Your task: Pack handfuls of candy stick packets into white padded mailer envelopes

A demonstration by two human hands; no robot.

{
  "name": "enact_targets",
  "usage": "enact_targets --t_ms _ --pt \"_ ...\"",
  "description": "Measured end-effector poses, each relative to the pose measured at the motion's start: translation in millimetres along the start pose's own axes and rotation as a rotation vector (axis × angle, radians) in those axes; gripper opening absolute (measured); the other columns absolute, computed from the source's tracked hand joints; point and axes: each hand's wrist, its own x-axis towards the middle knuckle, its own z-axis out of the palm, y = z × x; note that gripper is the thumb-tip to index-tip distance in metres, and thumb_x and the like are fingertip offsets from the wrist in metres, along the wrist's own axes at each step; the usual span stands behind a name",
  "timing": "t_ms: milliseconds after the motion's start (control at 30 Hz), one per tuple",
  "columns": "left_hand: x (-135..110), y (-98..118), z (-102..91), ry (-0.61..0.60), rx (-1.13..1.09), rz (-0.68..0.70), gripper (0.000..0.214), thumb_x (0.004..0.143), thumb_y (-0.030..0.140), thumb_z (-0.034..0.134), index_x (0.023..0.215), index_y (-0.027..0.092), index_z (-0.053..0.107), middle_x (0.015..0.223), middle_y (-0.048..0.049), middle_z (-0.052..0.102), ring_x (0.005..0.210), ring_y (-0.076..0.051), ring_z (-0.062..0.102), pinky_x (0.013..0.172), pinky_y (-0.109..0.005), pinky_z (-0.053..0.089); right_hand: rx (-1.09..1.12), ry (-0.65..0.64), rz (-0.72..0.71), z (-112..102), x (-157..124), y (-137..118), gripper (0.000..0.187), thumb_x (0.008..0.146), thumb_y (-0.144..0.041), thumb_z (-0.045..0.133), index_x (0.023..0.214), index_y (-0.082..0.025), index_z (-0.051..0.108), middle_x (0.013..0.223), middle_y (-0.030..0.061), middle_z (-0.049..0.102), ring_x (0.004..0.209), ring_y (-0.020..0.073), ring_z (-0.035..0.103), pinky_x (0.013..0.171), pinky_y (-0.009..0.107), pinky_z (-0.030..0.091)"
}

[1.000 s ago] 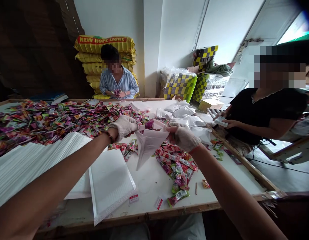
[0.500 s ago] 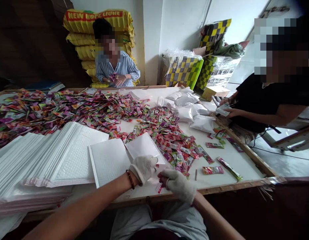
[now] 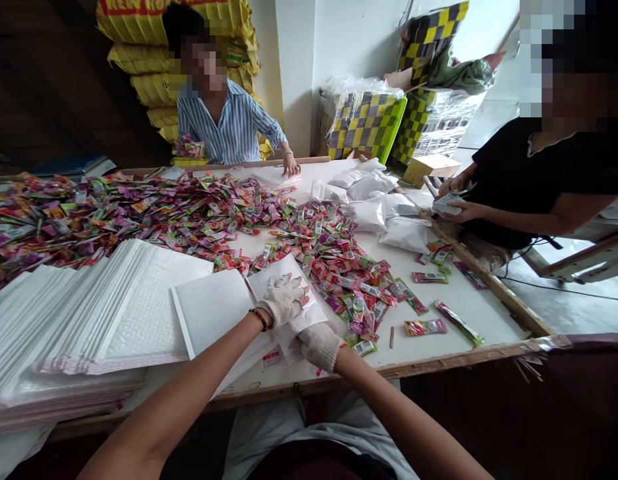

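Observation:
My left hand (image 3: 285, 300), in a pale work glove with bare fingertips, lies with fingers spread on a white padded mailer (image 3: 315, 313). At the mailer's near end, my right hand (image 3: 323, 345), gloved the same way, has its fingers curled at the edge; their tips are partly hidden. Another white padded mailer (image 3: 216, 307) lies flat just left of it. Further left rises a large fanned stack of padded mailers (image 3: 153, 293). Small colourful snack packets (image 3: 333, 267) are heaped beyond and to the right of my hands.
Filled white mailers (image 3: 406, 233) lie at the back right. Single packets (image 3: 426, 327) and a small thin stick (image 3: 391, 337) are on the right, inside the wooden table rim (image 3: 439, 373). One person in stripes reaches across the far side; another, in black, holds items at right.
My left hand has moved up and left and flattened on the mailer. My right hand has shifted left to its near edge. The striped-sleeved person now reaches onto the table.

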Motion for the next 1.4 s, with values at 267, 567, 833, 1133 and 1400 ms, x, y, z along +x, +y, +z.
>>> enact_targets --t_ms 267,567,833,1133,1400 --pt "-3.0 27.1 53.4 0.108 0.183 -0.058 0.043 0.09 0.047 0.046 0.123 0.025 0.062 0.142 -0.0117 0.05 0.136 -0.039 0.03 0.107 -0.064 0.012 -0.523 -0.357 -0.22 -31.0 -43.5 24.3 0.029 0.087 -0.015 0.045 0.105 -0.016 0.066 0.106 0.0116 0.065 0.096 0.0236 0.058 0.081 0.034 0.045" --pt "-5.3 4.3 64.6 -0.028 0.225 0.248 0.041 0.096 0.033 0.037 0.131 0.022 0.056 0.144 -0.0076 0.048 0.137 -0.025 0.035 0.118 -0.05 0.01 -0.557 -0.364 -0.124 -14.9 -3.8 15.6 0.024 0.082 -0.015 0.052 0.101 -0.018 0.067 0.11 0.0119 0.062 0.103 0.0245 0.054 0.082 0.033 0.043" --pt "-10.7 -9.5 54.7 -0.056 0.159 0.34 0.047 0.096 0.043 0.036 0.136 0.023 0.051 0.149 -0.0108 0.041 0.141 -0.031 0.027 0.114 -0.057 0.005 -0.357 -0.182 -0.248 -32.7 -52.3 -5.7 0.021 0.081 -0.011 0.05 0.094 -0.015 0.065 0.097 0.0107 0.065 0.093 0.0238 0.056 0.081 0.035 0.043" --pt "-15.1 -5.3 40.7 -0.097 0.216 0.331 0.05 0.091 0.045 0.048 0.136 0.023 0.05 0.149 -0.0119 0.04 0.137 -0.031 0.031 0.111 -0.051 0.018 -0.267 -0.252 -0.177 -56.4 -57.8 9.6 0.04 0.077 -0.016 0.059 0.117 -0.017 0.061 0.116 0.0107 0.064 0.104 0.025 0.059 0.089 0.035 0.044" --pt "-96.2 2.3 23.4 -0.06 0.0 -0.055 0.043 0.074 0.056 0.065 0.093 0.017 0.063 0.104 -0.0087 0.062 0.095 -0.024 0.057 0.083 -0.033 0.044 -0.551 -0.19 -0.098 -55.3 -17.5 42.9 0.019 0.081 -0.016 0.05 0.096 -0.018 0.062 0.095 0.0077 0.068 0.089 0.0214 0.061 0.076 0.029 0.039"
